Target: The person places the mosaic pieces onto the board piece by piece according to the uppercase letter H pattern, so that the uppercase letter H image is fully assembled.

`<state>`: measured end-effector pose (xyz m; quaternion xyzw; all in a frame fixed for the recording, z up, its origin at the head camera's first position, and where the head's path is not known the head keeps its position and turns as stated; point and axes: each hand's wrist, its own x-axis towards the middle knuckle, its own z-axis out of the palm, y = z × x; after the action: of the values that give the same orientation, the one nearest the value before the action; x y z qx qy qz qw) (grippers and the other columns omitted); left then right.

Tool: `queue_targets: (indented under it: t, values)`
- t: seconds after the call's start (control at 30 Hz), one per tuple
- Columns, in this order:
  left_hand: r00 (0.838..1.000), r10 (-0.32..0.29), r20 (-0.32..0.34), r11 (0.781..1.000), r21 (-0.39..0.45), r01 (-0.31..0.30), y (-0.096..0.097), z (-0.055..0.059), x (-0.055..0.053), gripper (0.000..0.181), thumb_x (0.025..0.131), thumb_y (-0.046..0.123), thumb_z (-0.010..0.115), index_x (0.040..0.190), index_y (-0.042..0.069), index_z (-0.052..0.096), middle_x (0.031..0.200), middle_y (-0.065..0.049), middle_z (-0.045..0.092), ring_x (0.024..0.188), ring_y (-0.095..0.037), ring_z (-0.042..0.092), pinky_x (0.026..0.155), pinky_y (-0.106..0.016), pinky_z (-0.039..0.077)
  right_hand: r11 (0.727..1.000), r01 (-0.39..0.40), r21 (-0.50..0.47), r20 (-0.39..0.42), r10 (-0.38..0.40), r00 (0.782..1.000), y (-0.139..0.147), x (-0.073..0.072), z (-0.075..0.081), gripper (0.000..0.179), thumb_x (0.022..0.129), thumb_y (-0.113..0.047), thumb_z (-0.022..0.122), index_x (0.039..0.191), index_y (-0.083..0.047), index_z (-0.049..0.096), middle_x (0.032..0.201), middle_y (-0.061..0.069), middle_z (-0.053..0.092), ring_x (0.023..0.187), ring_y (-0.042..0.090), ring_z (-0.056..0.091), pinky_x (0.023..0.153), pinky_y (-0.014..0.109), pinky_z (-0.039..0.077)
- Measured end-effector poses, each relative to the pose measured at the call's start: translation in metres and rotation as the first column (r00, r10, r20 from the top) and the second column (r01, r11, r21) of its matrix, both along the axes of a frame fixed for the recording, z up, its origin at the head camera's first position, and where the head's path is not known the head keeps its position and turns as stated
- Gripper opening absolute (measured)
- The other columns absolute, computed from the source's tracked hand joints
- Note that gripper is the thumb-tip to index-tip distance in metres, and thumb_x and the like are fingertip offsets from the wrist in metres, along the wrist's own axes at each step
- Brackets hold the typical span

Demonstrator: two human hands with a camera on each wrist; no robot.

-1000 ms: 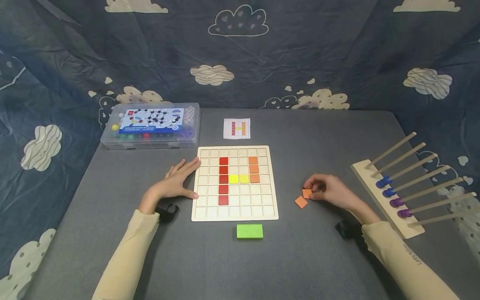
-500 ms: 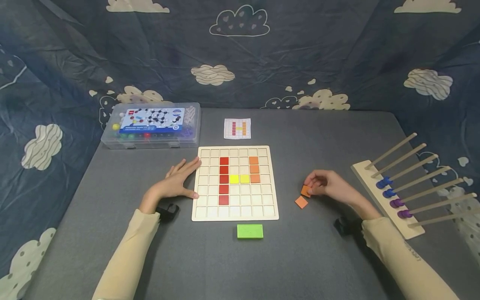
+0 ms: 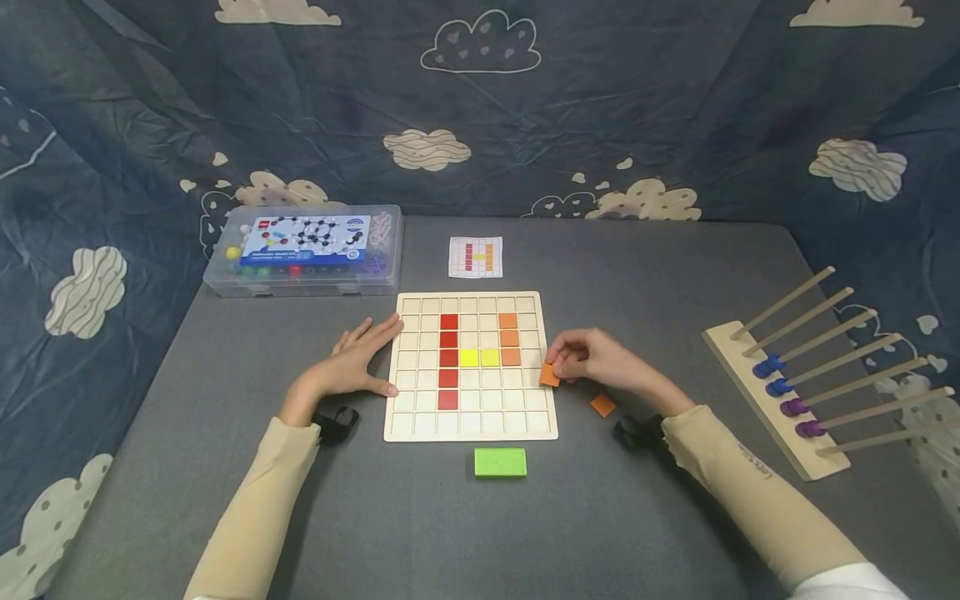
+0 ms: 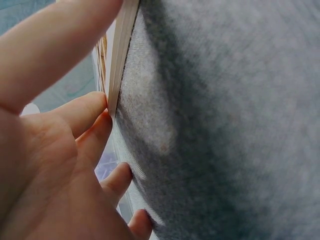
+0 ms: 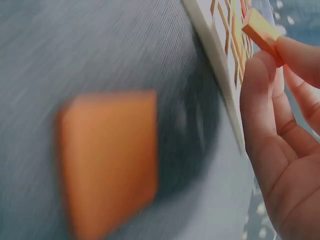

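Note:
A square wooden grid board (image 3: 416,425) lies mid-table. Set in it are a column of several red tiles (image 3: 447,358), two yellow tiles (image 3: 479,357) and a column of three orange tiles (image 3: 508,338). My left hand (image 3: 345,367) rests at the board's left edge, fingers spread, fingertips touching the rim, as the left wrist view also shows. Thumb and finger of my right hand (image 3: 600,360) pinch an orange square tile (image 3: 550,376) over the board's right edge; the right wrist view shows this tile (image 5: 260,31) tilted. Another orange tile (image 3: 603,406) lies loose on the table.
A printed pattern card (image 3: 476,257) lies behind the board. At the back left is a clear plastic case (image 3: 300,283) of small parts. A green block (image 3: 500,462) sits in front of the board. On the right stands a wooden peg rack (image 3: 772,400) with blue and purple pieces.
My right hand has picked up one of the two loose orange tiles and carried it left to the board's right edge. The left hand stays at the board.

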<state>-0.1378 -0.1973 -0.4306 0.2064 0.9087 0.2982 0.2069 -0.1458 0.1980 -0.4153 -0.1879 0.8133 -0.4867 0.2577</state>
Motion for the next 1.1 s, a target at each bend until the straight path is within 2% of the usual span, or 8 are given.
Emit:
queue_targets:
  t: [0.13,0.3,0.47,0.6,0.87,1.1]
  values:
    - [1.000,-0.001,-0.001,1.000,0.001,0.001,0.000,-0.001,0.000,0.103,0.076,0.032,0.080,0.153,0.005,0.017,0.159,-0.014,0.008,0.141,-0.044,-0.004,0.105,-0.064,-0.006,0.998,-0.038,0.045,-0.086,0.042,0.995,-0.024,-0.004,-0.002,0.009,0.083,0.004,0.066,0.092,0.001,0.066,0.077,0.006,0.062,0.067,0.018,0.058,0.061,0.031,0.049]
    - [1.000,-0.003,0.000,1.000,0.004,0.003,0.001,-0.001,0.000,0.103,0.077,0.031,0.080,0.153,0.005,0.016,0.159,-0.014,0.007,0.141,-0.044,-0.005,0.105,-0.064,-0.006,0.988,-0.072,0.134,-0.235,0.102,0.967,-0.047,-0.007,-0.005,0.009,0.080,0.005,0.067,0.085,-0.003,0.067,0.072,0.001,0.061,0.063,0.013,0.054,0.059,0.026,0.043]
    - [1.000,-0.004,0.001,1.000,0.002,0.004,0.001,0.001,0.001,0.103,0.077,0.031,0.080,0.153,0.005,0.016,0.159,-0.014,0.007,0.141,-0.043,-0.005,0.105,-0.064,-0.007,0.976,-0.065,0.207,-0.271,0.121,0.955,-0.059,-0.005,-0.004,0.011,0.080,0.005,0.067,0.083,-0.005,0.067,0.070,-0.001,0.059,0.063,0.012,0.051,0.058,0.026,0.042]
    - [1.000,0.001,0.003,1.000,-0.001,-0.001,0.001,0.000,0.001,0.102,0.077,0.031,0.079,0.153,0.005,0.016,0.159,-0.015,0.007,0.141,-0.044,-0.005,0.105,-0.063,-0.007,0.975,-0.053,0.214,-0.286,0.114,0.951,-0.061,-0.003,-0.002,0.011,0.080,0.006,0.067,0.083,-0.005,0.067,0.073,0.000,0.060,0.066,0.012,0.052,0.060,0.027,0.043]
    - [1.000,0.003,0.003,1.000,-0.001,-0.003,0.001,0.001,0.000,0.103,0.077,0.032,0.079,0.153,0.005,0.016,0.159,-0.015,0.007,0.141,-0.043,-0.005,0.105,-0.063,-0.007,0.990,-0.040,0.137,-0.239,0.072,0.968,-0.048,-0.003,-0.003,0.009,0.081,0.002,0.070,0.087,-0.004,0.068,0.076,0.000,0.063,0.065,0.014,0.053,0.058,0.026,0.043]
    - [1.000,0.003,0.004,1.000,0.008,-0.003,0.001,0.000,0.001,0.103,0.076,0.033,0.080,0.153,0.005,0.016,0.159,-0.015,0.008,0.141,-0.043,-0.005,0.105,-0.063,-0.007,1.000,0.000,-0.007,-0.044,-0.001,0.999,-0.013,-0.004,-0.005,0.015,0.086,0.000,0.066,0.100,0.004,0.066,0.089,0.011,0.065,0.076,0.019,0.058,0.067,0.029,0.047]
